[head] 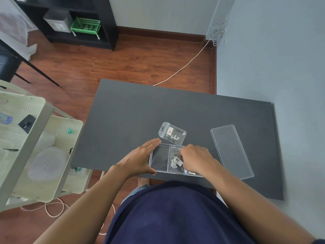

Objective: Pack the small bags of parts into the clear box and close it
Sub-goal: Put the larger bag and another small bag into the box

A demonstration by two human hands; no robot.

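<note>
The clear box (159, 159) lies on the dark table (158, 106) near its front edge, split into compartments. My left hand (139, 159) cups the box's left end, fingers around its corner. My right hand (195, 160) is over the box's middle compartment, fingertips pinching a small bag of white parts (175, 162) that lies in it. The leftmost compartment shows only the table through it. A second small bag (172, 133), with a white label and white parts, rests on the table just beyond the box. The clear lid (231, 150) lies apart to the right.
A pale green trolley (40, 147) with shelves of odds and ends stands close at the table's left. The wall (281, 59) runs along the table's right side. A cable (184, 67) crosses the wooden floor beyond the table.
</note>
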